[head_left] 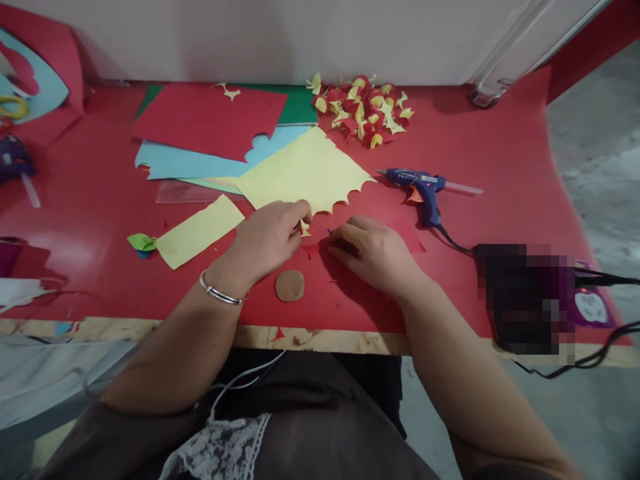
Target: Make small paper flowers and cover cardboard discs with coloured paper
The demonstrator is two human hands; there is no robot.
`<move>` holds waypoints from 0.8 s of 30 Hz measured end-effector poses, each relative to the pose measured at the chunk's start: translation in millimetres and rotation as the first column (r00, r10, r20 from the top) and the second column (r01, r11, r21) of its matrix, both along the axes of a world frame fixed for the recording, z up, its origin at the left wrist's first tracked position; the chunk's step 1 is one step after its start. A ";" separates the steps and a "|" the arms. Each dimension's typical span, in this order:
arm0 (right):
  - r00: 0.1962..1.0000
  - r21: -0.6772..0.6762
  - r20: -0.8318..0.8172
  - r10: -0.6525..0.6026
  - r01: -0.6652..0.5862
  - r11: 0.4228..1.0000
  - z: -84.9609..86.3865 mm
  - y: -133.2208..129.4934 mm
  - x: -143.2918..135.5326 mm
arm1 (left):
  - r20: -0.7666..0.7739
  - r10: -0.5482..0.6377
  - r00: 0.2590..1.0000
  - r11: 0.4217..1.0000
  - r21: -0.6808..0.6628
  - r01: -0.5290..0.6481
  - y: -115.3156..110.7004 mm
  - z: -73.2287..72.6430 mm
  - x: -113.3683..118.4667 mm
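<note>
My left hand [273,237], with a bangle at the wrist, has its fingers curled together at a small yellow paper scrap [305,229]. Across from it, my right hand [375,252] is closed, and a thin blue tip [329,231] pokes out by its fingertips; the rest of that thing is hidden. Just beyond both hands lies a yellow paper sheet [305,170] with scalloped bites along its near edge. A round brown disc [290,286] rests on the red table cover between my forearms. Left of my left hand is a yellow paper strip [197,233].
A blue glue gun [417,183] lies at right, its cord running to a blurred dark block [525,293]. Red and yellow paper pieces [367,110] are heaped at the back. Stacked red paper [215,120] and blue paper [195,160] lie back left. Another glue gun [14,160] is far left.
</note>
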State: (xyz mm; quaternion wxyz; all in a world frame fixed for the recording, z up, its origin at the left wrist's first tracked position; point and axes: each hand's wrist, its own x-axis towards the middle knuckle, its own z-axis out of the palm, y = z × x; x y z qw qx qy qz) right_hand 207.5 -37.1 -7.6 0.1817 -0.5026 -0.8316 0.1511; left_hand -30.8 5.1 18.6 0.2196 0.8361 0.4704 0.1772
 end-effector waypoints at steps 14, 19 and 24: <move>0.940 0.052 -0.333 -0.066 0.088 0.995 8.3 -3.7 -5.3 | 0.525 0.079 0.847 0.967 -0.248 0.064 -0.5 -4.0 9.4; 0.933 0.081 -0.353 -0.075 0.110 0.991 7.6 -4.0 -5.6 | 0.548 0.074 0.833 0.965 -0.251 0.080 -1.6 -5.1 12.7; 0.930 0.107 -0.362 -0.057 0.103 0.989 7.3 -3.7 -6.6 | 0.547 0.090 0.833 0.966 -0.253 0.061 -3.0 -6.1 15.6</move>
